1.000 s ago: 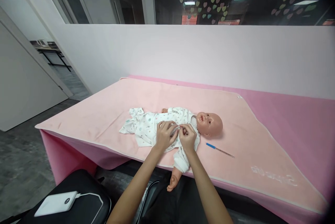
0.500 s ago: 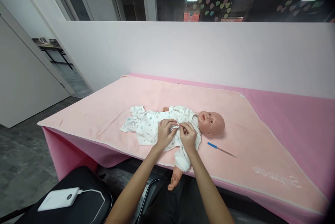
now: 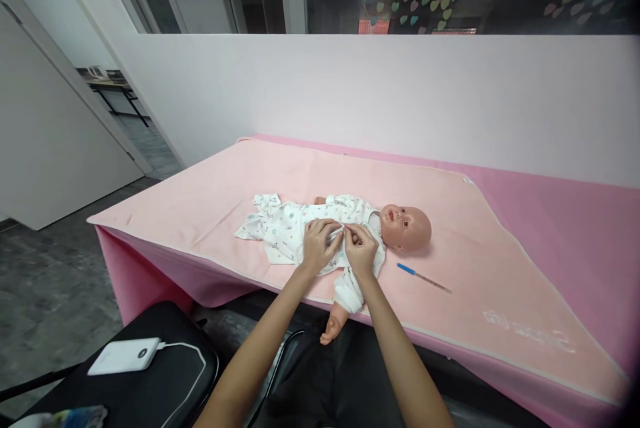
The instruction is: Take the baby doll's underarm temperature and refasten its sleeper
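A baby doll [image 3: 406, 227] lies on its back on a pale pink blanket [image 3: 240, 175], head to the right, dressed in a white patterned romper [image 3: 284, 227]. Both my hands rest on the doll's chest. My left hand [image 3: 320, 245] pinches the romper's front edge, and my right hand [image 3: 361, 249] pinches the same fabric just beside it, near the collar. One bare doll arm [image 3: 334, 325] hangs over the table's near edge.
A thin stick with a blue end [image 3: 423, 277] lies on the blanket right of the doll. A brighter pink cover [image 3: 575, 215] spreads to the right. A black seat [image 3: 170, 381] holds a white power bank [image 3: 125, 355] with cable at lower left. A white wall stands behind.
My hands stay on the romper's front; the fingers have shifted slightly along the fabric edge. The view has drifted a little, so the doll sits higher and further right in the picture.
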`<state>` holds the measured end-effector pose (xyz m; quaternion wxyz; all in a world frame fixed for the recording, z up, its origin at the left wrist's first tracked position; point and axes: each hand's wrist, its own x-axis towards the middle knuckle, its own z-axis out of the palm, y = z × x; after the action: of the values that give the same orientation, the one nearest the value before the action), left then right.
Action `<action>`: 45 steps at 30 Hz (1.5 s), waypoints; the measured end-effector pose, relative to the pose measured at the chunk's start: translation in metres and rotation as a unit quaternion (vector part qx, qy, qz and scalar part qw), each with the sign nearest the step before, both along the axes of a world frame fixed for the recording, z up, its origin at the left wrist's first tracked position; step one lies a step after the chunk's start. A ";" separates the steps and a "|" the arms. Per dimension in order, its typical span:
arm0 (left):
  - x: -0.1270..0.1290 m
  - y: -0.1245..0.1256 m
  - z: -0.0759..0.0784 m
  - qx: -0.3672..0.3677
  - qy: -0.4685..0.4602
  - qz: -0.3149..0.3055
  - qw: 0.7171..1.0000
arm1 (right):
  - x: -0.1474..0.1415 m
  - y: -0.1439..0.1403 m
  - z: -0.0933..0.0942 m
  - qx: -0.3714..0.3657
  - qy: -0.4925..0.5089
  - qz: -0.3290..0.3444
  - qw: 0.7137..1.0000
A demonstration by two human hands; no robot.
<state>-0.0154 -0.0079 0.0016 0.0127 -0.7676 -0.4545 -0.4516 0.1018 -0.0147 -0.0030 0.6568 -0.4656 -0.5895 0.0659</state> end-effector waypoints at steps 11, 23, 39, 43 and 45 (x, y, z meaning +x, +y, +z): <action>0.004 -0.003 -0.003 0.013 0.036 0.028 0.999 | 0.001 0.000 -0.002 -0.004 -0.028 -0.009 1.000; 0.003 -0.003 -0.006 0.001 0.047 0.002 0.999 | 0.000 0.001 -0.005 -0.004 -0.046 -0.015 0.999; 0.003 -0.003 -0.011 0.053 0.032 -0.017 0.998 | 0.000 -0.002 -0.004 0.013 -0.035 -0.024 0.999; 0.004 -0.004 -0.011 0.065 0.020 -0.017 0.998 | -0.001 -0.002 -0.003 0.005 -0.040 -0.027 0.999; 0.004 -0.004 -0.011 0.065 0.007 -0.010 0.998 | -0.001 -0.002 -0.003 0.003 -0.040 -0.028 0.999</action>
<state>-0.0113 -0.0122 -0.0097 0.0610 -0.7730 -0.4163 -0.4748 0.1006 -0.0169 -0.0065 0.6357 -0.4823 -0.6021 0.0267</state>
